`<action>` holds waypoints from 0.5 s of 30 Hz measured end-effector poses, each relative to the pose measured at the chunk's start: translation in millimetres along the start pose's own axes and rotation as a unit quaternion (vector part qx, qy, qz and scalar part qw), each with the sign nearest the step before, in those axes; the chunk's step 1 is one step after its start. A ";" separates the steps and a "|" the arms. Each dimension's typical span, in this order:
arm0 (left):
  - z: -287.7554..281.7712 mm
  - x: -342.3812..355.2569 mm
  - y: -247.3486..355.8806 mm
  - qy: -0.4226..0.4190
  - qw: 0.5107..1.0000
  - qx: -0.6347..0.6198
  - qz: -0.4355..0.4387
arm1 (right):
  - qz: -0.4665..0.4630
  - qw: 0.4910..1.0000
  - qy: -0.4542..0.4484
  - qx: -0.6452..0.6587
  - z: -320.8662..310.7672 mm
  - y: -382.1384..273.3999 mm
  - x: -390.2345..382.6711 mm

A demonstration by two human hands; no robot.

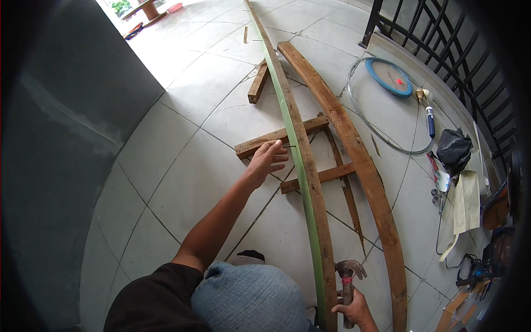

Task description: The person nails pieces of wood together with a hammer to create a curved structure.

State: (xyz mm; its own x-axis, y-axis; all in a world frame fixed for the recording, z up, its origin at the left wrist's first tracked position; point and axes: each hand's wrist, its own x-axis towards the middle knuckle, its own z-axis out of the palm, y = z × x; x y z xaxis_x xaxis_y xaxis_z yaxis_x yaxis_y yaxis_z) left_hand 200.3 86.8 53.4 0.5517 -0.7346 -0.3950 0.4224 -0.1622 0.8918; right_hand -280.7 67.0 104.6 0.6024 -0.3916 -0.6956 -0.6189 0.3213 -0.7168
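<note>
My right hand (358, 311) is wrapped round the handle of a claw hammer (348, 293), low in the picture beside a long wooden beam (304, 146). The hammer's head points away from me, and a red band circles its neck. That beam is painted green on its left side and bare brown on top. A nail (290, 146) sticks out of the green side. Close to it, my left hand (267, 161) reaches forward with its fingers stretched and slightly apart. Whether a fingertip touches the nail I cannot tell.
A second brown beam (354, 138) lies to the right. Wooden blocks (276, 137) and a crosspiece (321, 178) lie around the beams on the tiled floor. Coiled wire (354, 99), a blue-rimmed disc (389, 77), a black bag (454, 149) and a metal railing (448, 50) are at right.
</note>
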 end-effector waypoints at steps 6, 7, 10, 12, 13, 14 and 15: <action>7.6 -6.0 -15.5 -0.038 0.997 -0.071 -0.003 | 0.039 0.995 -0.031 -0.082 10.9 -2.5 -4.0; 5.7 -5.6 -19.4 -0.013 0.996 -0.088 -0.011 | 0.044 0.995 -0.032 -0.082 11.9 -7.1 -3.1; 4.5 -12.6 -26.9 0.071 0.994 -0.077 0.011 | 0.042 0.998 -0.030 -0.044 12.6 -21.2 -5.9; 2.1 -24.2 -31.8 0.061 0.997 -0.053 -0.012 | 0.043 0.997 -0.013 -0.065 10.2 -21.2 -5.8; 6.5 -29.1 -33.7 0.058 0.997 -0.055 -0.017 | 0.041 0.998 -0.002 -0.050 9.6 -22.5 -7.4; 11.2 -35.1 -35.9 0.028 0.999 -0.026 -0.019 | 0.045 0.998 0.000 -0.049 7.0 -26.3 -9.4; 16.4 -41.2 -36.5 -0.002 1.000 0.003 -0.020 | 0.044 0.998 0.002 -0.049 3.5 -31.2 -12.0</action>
State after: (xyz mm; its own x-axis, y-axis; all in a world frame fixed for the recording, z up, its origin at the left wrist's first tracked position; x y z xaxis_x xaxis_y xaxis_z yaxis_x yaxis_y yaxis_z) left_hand 150.3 112.2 40.7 0.5318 -0.7300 -0.4292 0.4389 -0.1958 0.8770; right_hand -266.8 64.7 135.2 0.5411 -0.3691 -0.7557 -0.7161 0.2689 -0.6441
